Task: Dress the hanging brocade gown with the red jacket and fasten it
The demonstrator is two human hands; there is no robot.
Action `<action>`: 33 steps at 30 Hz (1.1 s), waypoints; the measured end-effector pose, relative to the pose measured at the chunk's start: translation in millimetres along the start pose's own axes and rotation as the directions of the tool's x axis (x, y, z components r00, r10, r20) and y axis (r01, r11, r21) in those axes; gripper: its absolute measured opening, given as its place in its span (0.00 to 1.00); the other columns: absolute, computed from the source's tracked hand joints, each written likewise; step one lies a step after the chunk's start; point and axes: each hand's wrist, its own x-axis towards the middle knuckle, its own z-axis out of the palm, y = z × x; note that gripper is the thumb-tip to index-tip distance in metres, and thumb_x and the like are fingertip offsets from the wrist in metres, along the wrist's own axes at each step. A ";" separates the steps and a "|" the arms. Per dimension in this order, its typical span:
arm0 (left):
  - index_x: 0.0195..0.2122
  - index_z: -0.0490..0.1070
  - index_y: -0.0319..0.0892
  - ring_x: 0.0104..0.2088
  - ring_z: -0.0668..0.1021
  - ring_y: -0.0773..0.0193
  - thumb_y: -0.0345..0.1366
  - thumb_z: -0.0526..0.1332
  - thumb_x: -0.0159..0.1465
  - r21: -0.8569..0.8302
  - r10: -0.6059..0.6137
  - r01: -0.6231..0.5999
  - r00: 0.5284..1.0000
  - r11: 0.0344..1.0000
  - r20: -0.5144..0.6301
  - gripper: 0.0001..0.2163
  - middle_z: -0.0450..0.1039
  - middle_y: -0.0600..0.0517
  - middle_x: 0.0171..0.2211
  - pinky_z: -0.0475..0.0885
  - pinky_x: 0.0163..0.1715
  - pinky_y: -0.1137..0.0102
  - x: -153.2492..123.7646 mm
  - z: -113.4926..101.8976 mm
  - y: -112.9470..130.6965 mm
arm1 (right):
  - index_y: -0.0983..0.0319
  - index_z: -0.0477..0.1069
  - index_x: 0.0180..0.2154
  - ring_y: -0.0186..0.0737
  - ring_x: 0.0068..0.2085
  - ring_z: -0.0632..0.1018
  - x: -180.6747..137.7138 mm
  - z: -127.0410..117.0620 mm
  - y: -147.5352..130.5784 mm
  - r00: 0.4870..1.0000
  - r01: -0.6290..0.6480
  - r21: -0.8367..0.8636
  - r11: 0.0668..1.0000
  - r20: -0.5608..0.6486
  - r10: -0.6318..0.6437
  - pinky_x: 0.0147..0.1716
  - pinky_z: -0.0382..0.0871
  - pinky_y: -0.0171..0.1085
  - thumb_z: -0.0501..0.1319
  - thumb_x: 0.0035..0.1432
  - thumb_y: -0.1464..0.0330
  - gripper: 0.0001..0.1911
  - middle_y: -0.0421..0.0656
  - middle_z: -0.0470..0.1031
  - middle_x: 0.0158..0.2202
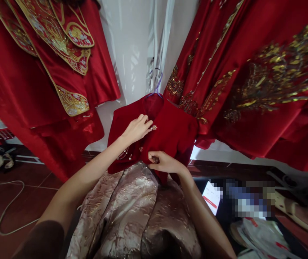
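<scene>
A dark red velvet jacket (175, 131) hangs on a purple hanger (157, 86) over a pale gold brocade skirt (132, 212). My left hand (137, 128) rests on the jacket's front near a small jewelled button (154, 127), its fingers curled and pinching the cloth. Lower down, my right hand (162, 162) is closed in a pinch on the jacket's front edge, with a small dark fastening between the fingers.
Red robes with gold embroidery hang at the left (48, 72) and at the right (264, 79). A white wall (134, 46) is behind. A white cable (8, 205) lies on the dark red floor. Bags and papers (259, 233) sit at the lower right.
</scene>
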 end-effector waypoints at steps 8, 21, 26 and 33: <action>0.38 0.70 0.38 0.44 0.68 0.57 0.39 0.51 0.66 -0.005 0.065 -0.066 0.997 0.998 -0.037 0.12 0.68 0.45 0.40 0.65 0.40 0.63 2.8 3.4 0.2 | 0.61 0.55 0.24 0.27 0.25 0.59 -2.6 -2.6 -0.1 1.000 0.002 -0.004 1.000 0.022 -0.002 0.25 0.53 0.31 0.59 0.47 0.72 0.10 0.34 0.57 0.22; 0.37 0.67 0.40 0.42 0.69 0.62 0.34 0.53 0.63 -0.304 0.108 -0.132 0.990 0.943 -0.095 0.05 0.69 0.50 0.36 0.60 0.53 0.60 3.6 -0.3 -6.6 | 0.63 0.67 0.34 0.32 0.30 0.71 -6.1 -5.1 -11.1 0.999 0.018 0.139 0.990 -0.049 -0.011 0.32 0.68 0.35 0.61 0.55 0.59 0.13 0.40 0.71 0.28; 0.37 0.67 0.42 0.38 0.70 0.63 0.32 0.49 0.65 -0.190 0.208 -0.227 0.972 0.955 -0.112 0.08 0.70 0.52 0.30 0.53 0.58 0.57 5.7 -0.5 -10.4 | 0.60 0.67 0.35 0.37 0.41 0.73 6.0 -12.5 -17.4 0.894 0.177 0.081 0.981 -0.430 -0.126 0.44 0.70 0.40 0.62 0.53 0.59 0.12 0.43 0.71 0.38; 0.43 0.64 0.36 0.35 0.73 0.59 0.33 0.46 0.66 -0.075 0.035 -0.043 0.994 0.996 -0.100 0.11 0.71 0.47 0.29 0.60 0.50 0.56 9.6 1.5 -19.3 | 0.60 0.58 0.54 0.43 0.60 0.63 64.1 -30.5 -40.9 0.705 0.283 0.346 0.895 -0.708 0.051 0.60 0.56 0.44 0.55 0.54 0.49 0.31 0.50 0.61 0.59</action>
